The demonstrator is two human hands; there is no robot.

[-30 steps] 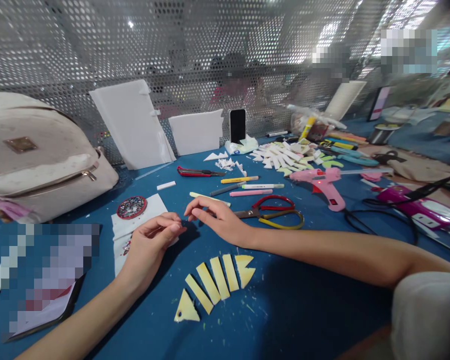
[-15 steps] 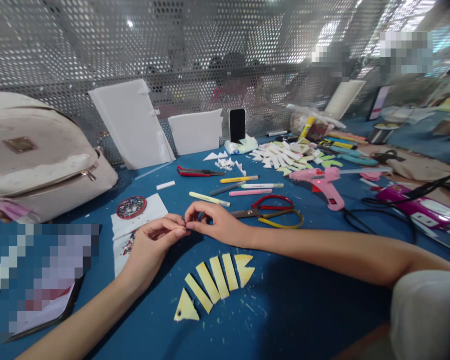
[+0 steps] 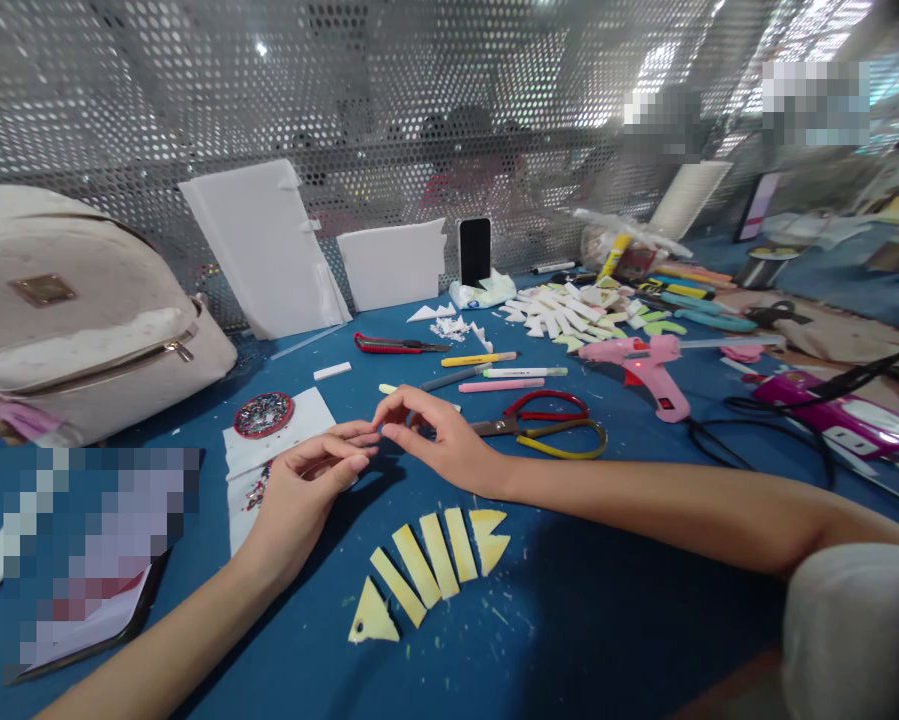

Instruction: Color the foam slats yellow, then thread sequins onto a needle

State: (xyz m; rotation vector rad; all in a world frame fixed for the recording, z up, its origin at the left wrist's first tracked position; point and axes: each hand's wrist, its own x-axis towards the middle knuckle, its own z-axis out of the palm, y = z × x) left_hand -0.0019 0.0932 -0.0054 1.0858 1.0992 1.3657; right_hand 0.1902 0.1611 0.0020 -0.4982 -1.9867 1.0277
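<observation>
l hand [image 3: 306, 485] & r hand [image 3: 447, 440] are hovering tip to tip over worktop [image 3: 606, 620]; can't tell if either's gripping sth. yellow fish pcs [image 3: 439, 557] are lying nearby.

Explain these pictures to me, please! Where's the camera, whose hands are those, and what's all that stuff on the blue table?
There's no robot here. One camera, worn on a person's head, looks forward and down, so you see almost what that person sees. The left hand and right hand are that person's own, bare, with fingertips close together. I can't tell whether they pinch something tiny.

On the blue table, flat yellow pieces are laid out like a fish: a head with a dark eye, four strips and a tail. Near the left hand is a red-rimmed dish of small shiny bits. Scissors lie beside the right hand. Farther back are a red box cutter and a pink glue gun. A backpack sits at the left.
</observation>
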